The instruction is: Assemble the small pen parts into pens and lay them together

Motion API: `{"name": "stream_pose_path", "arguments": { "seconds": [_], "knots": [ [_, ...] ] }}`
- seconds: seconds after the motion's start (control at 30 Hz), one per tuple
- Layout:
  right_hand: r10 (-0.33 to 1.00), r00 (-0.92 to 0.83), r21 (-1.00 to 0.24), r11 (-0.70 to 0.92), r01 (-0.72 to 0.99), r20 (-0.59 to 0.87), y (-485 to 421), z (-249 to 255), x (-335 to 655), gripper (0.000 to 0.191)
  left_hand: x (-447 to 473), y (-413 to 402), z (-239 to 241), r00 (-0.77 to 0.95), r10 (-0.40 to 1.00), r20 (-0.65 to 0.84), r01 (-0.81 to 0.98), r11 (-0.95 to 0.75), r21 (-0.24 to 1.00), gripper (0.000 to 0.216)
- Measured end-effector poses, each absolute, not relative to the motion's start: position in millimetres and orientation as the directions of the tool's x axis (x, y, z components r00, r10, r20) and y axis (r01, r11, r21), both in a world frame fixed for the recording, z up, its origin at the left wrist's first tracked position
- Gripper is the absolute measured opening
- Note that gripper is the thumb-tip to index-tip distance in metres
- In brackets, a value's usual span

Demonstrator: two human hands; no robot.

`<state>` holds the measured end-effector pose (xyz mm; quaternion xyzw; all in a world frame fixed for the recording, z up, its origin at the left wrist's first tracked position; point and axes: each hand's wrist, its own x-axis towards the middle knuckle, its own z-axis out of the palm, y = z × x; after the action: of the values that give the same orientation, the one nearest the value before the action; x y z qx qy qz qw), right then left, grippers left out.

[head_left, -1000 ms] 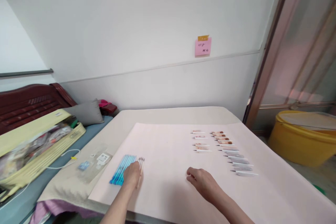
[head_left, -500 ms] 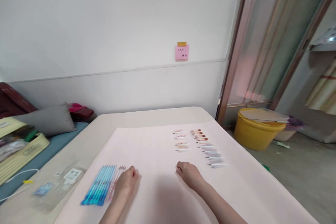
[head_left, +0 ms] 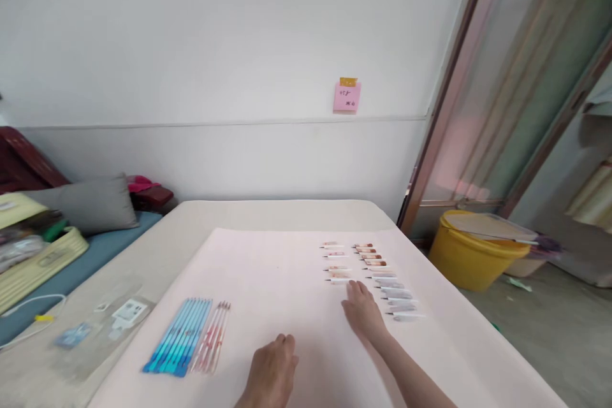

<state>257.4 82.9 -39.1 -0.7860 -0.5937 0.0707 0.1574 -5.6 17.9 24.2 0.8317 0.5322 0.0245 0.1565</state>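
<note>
Half a second ago the left hand (head_left: 275, 363) was beside the pink-and-white pens (head_left: 211, 338) near the worktop's (head_left: 287, 213) front left corner; now it is by the middle of the front edge, and those pens show whole. The right hand (head_left: 361, 306) has reached in to the nearest pen of the shorter row (head_left: 337, 269), toward the right edge. The left fingers curl loosely and the right ones are bent; I cannot tell whether either grips anything.

The pink-and-white pens have reddish patterns and dark tips, beside blue pens (head_left: 179, 336) deepening to turquoise. The longer row (head_left: 375, 262) runs from brown to grey, tips pointing left.
</note>
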Motion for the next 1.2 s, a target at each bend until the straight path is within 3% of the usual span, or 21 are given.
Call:
{"name": "stream_pose_path", "arguments": {
  "seconds": [0.13,0.27,0.57,0.7,0.8,0.9,1.03,1.2],
  "knots": [
    [0.941,0.328,-0.331,-0.284,0.9,0.083,102,-48,271,0.063,2,20,18,0.472,0.869,-0.151,0.866,-0.425,0.263,0.025],
    [0.955,0.286,-0.313,-0.249,0.916,0.075,114,-50,279,0.065,6,22,11,0.515,0.844,-0.152,0.845,-0.47,0.256,0.027],
    [0.988,0.126,-0.22,-0.105,0.97,0.087,101,-37,267,0.03,8,22,22,0.506,0.858,-0.087,0.822,-0.449,0.35,0.028],
    [0.994,0.087,-0.187,-0.075,0.979,0.058,99,-32,249,0.018,7,19,19,0.472,0.882,-0.021,0.769,-0.399,0.5,0.019],
    [0.997,0.07,-0.177,-0.065,0.982,0.024,92,-32,230,0.018,10,16,12,0.357,0.93,-0.082,0.66,-0.189,0.727,0.006],
    [0.999,0.037,-0.175,-0.038,0.984,-0.012,76,-35,208,0.018,17,13,5,0.296,0.899,-0.322,0.359,0.207,0.91,0.001],
    [0.999,-0.004,-0.179,-0.002,0.984,-0.038,50,-40,182,0.023,24,4,-3,0.277,0.783,-0.558,-0.053,0.592,0.804,0.012],
    [1.0,0.0,-0.247,-0.007,0.969,-0.029,35,-40,171,0.024,23,-1,-13,0.2,0.691,-0.695,-0.237,0.722,0.65,0.02]
  ]
}}
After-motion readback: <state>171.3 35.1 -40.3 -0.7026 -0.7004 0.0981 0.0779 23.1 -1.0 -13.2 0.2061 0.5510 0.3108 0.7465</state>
